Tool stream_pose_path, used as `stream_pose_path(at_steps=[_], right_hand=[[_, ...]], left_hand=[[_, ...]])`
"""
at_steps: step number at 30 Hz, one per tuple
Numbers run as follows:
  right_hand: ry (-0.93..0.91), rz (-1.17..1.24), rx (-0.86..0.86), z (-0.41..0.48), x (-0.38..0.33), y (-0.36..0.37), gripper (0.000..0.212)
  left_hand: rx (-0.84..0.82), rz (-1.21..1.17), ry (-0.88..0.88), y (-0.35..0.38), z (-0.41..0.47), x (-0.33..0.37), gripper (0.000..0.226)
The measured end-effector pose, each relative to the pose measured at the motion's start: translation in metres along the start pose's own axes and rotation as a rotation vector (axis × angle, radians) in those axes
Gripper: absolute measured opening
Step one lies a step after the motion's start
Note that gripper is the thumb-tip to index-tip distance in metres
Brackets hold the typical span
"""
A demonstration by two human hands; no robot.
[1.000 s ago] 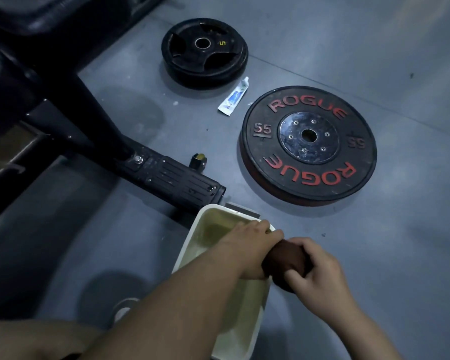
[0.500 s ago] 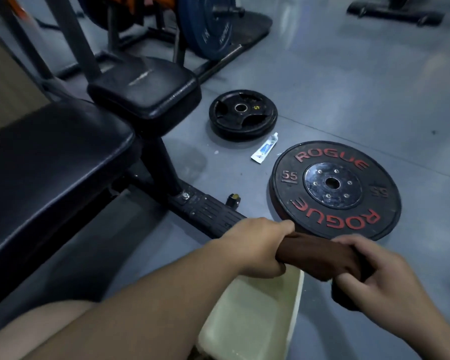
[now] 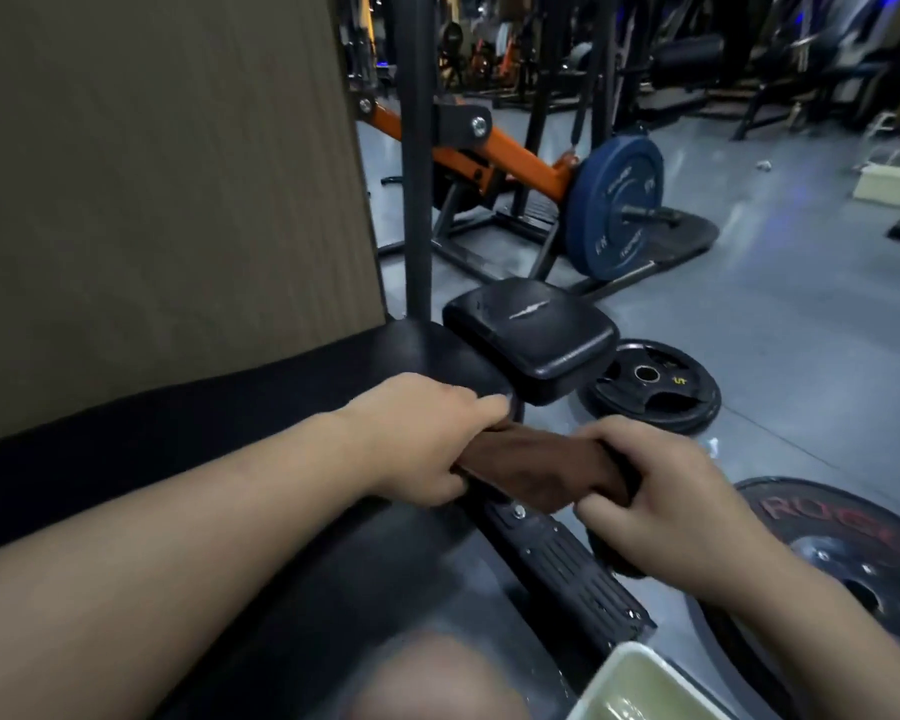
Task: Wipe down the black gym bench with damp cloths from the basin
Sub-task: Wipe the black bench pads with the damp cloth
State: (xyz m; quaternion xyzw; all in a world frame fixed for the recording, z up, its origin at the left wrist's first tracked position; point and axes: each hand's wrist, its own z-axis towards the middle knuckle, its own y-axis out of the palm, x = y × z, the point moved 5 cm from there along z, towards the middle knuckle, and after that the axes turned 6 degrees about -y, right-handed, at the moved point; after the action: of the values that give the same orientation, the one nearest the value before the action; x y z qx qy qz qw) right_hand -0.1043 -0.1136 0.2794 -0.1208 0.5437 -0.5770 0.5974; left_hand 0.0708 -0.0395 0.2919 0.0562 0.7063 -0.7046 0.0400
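Rolled brown cloth point(image 3: 536, 470) held at its left end by the left hand point(image 3: 422, 439) and at its right end by the right hand point(image 3: 666, 506), above the black ribbed steel foot bar point(image 3: 562, 563). Black padded gym bench point(image 3: 230, 407) lies left, before the brown wall panel point(image 3: 167, 200). Square black cushion pad point(image 3: 531, 335) sits at the bench's far end. Small black iron weight plate point(image 3: 655, 387) lies on the floor right of the pad. Large black rubber bumper plate point(image 3: 853, 543) lies right of the foot bar. Cream plastic basin point(image 3: 640, 688) stands nearest, beside the bar's near end.

L hand point(image 3: 427, 439), R hand point(image 3: 666, 506): tight fists
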Motion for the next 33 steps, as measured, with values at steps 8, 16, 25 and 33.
stream_pose_path(at_steps=[8,16,25,33], right_hand=[[-0.278,-0.218,-0.259,0.130,-0.089,0.086,0.023],[-0.053,-0.161,-0.394,0.173,-0.106,0.141,0.016],[0.053,-0.244,-0.505,0.155,-0.106,0.164,0.050],[0.303,-0.419,-0.353,0.143,-0.143,0.165,0.059]], left_hand=[[-0.137,0.173,-0.293,0.010,-0.067,-0.136,0.038],[-0.242,0.126,-0.497,0.045,-0.089,-0.188,0.079],[0.018,-0.081,-0.924,0.052,-0.182,-0.174,0.070],[-0.101,-0.230,-1.085,0.073,-0.223,-0.169,0.067]])
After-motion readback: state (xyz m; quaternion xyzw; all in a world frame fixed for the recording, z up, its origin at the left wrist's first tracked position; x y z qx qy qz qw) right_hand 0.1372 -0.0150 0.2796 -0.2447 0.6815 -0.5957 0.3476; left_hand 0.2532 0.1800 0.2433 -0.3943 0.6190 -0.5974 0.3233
